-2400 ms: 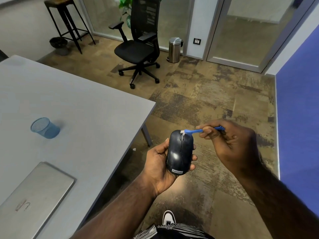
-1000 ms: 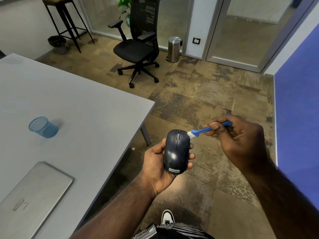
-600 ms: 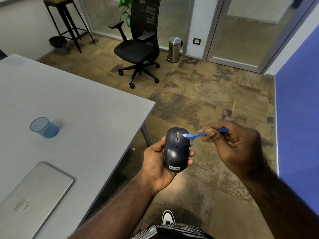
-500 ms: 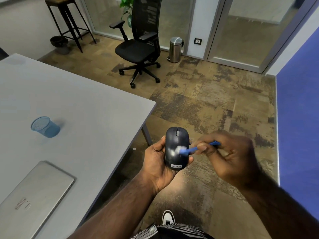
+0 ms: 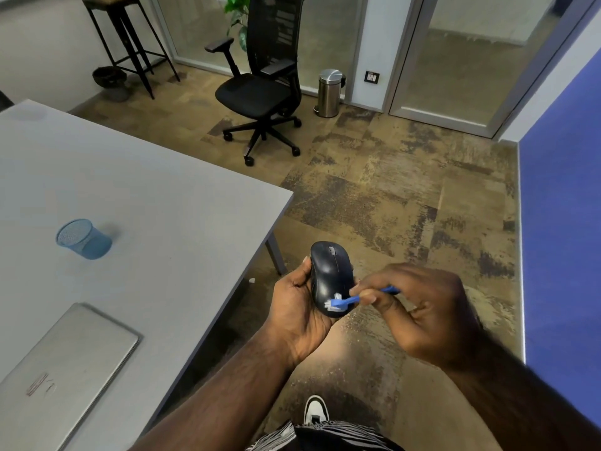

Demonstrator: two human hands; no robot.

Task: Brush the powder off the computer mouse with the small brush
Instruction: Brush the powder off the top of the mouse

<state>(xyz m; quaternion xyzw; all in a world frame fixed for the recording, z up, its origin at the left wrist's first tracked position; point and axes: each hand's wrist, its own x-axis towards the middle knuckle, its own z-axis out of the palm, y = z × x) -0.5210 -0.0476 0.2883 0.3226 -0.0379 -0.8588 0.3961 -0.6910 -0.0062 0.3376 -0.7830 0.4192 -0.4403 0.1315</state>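
My left hand cups the dark glossy mouse above the floor, fingers wrapped around it, while my right hand pinches the blue brush, white bristles on its near end.

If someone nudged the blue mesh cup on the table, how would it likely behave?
The mesh cup looks light: thin see-through mesh, apparently empty. It stands upright with a rim wider than its base, so a high push would probably tip it. Once on its side, it would likely roll in a curve.
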